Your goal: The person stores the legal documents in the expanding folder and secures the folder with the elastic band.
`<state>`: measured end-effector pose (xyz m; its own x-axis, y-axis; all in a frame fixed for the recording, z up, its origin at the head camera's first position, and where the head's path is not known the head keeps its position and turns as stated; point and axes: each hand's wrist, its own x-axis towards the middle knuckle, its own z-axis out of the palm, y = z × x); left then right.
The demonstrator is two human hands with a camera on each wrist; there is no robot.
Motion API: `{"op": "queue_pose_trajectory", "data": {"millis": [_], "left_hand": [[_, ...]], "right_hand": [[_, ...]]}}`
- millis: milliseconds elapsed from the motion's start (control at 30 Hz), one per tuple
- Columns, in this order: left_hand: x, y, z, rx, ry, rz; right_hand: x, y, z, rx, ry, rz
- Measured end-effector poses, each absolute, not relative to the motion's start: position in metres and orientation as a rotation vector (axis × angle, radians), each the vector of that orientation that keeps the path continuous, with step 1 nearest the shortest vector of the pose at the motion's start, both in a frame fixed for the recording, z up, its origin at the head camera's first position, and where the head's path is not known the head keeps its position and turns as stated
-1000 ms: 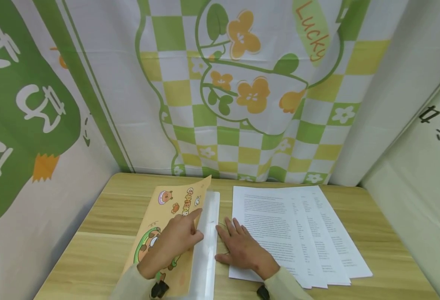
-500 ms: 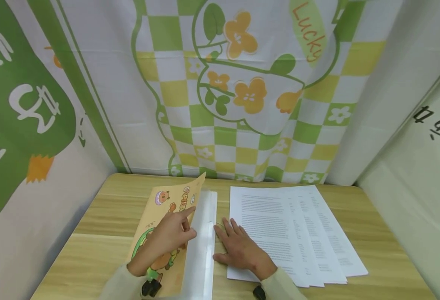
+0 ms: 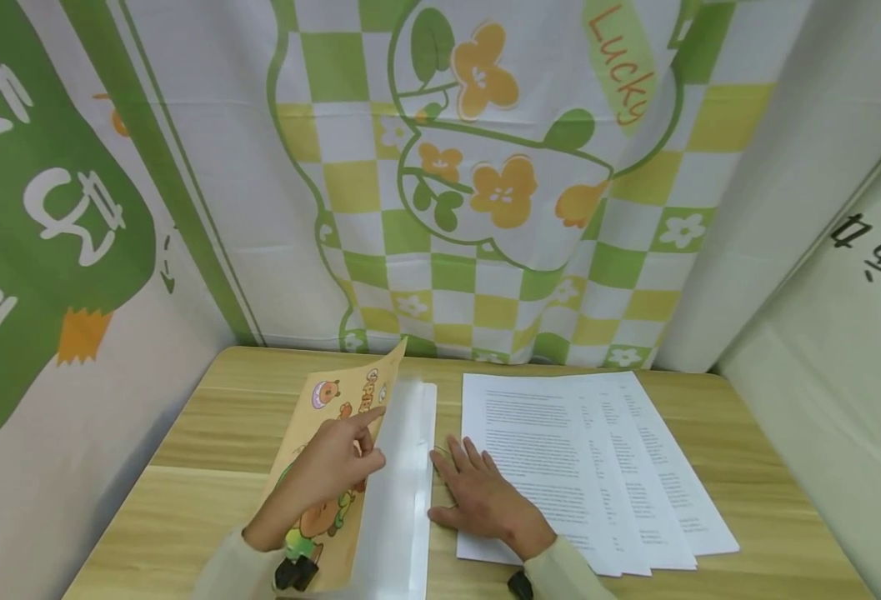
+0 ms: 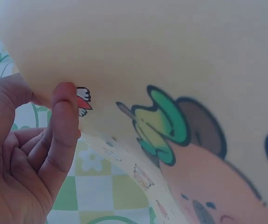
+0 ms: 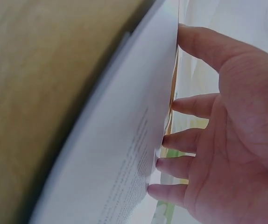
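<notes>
Checked cloth (image 3: 508, 192) hangs behind wood-grain table (image 3: 748, 475).

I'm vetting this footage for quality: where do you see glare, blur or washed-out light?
Head: soft sheen on the white inside beneath the yellow cover, the print on the paper stack too fine to read. Left wrist: dim, muted colours. Right wrist: the tabletop is blurred, and the background behind the right hand looks washed out.

Head view forward-down, wrist views close, fingers (image 4: 64, 128) in all
</notes>
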<state>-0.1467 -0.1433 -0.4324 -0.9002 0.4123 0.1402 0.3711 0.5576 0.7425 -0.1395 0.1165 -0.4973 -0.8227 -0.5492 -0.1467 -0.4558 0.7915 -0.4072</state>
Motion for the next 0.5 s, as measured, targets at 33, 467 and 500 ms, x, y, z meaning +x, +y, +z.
{"op": "queue_pose_trajectory", "data": {"millis": [33,467,500], "left_hand": [[-0.147,-0.144,-0.431,0.69,2.73,1.276],[-0.148,-0.159,-0.419,0.644,2.704,1.354],[-0.148,-0.16,-0.419,0.652,2.705,1.359]], "right_hand": [[-0.14,0.116,-0.497,-0.775,2.723,-0.521],[-0.139,0.116,-0.494,-0.769,2.695,-0.535],[-0.139,0.117,-0.493,-0.774,2.695,-0.54]]}}
